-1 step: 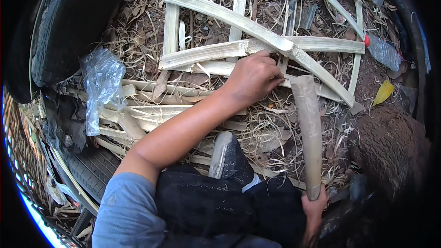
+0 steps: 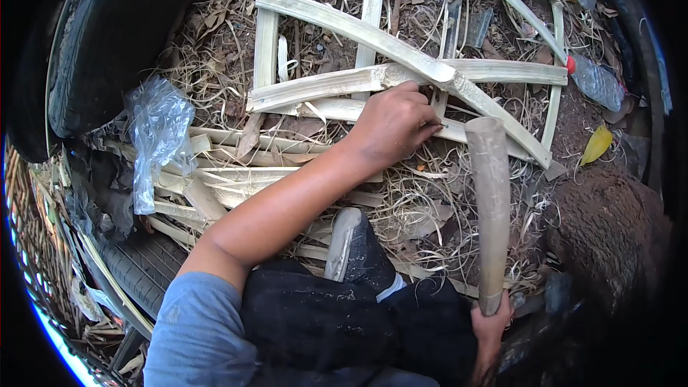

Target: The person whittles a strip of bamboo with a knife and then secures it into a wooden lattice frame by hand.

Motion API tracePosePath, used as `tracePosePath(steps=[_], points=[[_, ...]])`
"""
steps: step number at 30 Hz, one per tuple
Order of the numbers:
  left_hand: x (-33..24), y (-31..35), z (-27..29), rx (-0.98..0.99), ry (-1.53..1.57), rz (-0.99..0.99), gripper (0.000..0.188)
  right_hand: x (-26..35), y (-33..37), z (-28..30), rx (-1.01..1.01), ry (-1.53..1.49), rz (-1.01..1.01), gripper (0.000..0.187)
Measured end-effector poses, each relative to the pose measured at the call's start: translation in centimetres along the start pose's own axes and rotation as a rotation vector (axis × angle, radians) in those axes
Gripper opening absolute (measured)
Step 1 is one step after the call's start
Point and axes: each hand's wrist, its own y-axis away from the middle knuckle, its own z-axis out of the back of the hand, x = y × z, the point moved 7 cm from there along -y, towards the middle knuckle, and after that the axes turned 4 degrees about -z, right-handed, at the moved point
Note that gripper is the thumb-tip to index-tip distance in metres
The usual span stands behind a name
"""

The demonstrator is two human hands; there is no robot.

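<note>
A lattice of pale split bamboo strips (image 2: pixel 337 82) lies on the ground among dry leaves and shavings. My left hand (image 2: pixel 390 125) reaches out over it, fingers curled and pinched on a thin bamboo strip (image 2: pixel 438 97) where several strips cross. What sits under the fingertips is hidden. My right hand (image 2: pixel 491 326) at the lower edge grips the thin end of a grey-brown wooden club (image 2: pixel 491 201). The club stands upright, its thick end just right of my left hand. My shoe (image 2: pixel 347 244) and dark trouser leg lie between the arms.
A large tyre (image 2: pixel 107 36) fills the upper left and another tyre (image 2: pixel 140 265) lies lower left. A crumpled clear plastic bag (image 2: pixel 158 136) rests on loose bamboo pieces. A plastic bottle (image 2: pixel 595 82), a yellow leaf (image 2: pixel 598 143) and a brown mound (image 2: pixel 609 236) sit right.
</note>
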Motion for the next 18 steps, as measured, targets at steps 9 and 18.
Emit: tracePosePath(steps=[9,18], points=[[-0.4,-0.1,0.3,-0.017,0.022,0.0,0.009,1.6,0.3,0.9,-0.105,-0.383,0.264,0.043],[-0.5,-0.3,0.4,-0.007,0.005,-0.04,0.011,1.7,-0.9,-0.6,0.043,-0.193,0.174,0.041]])
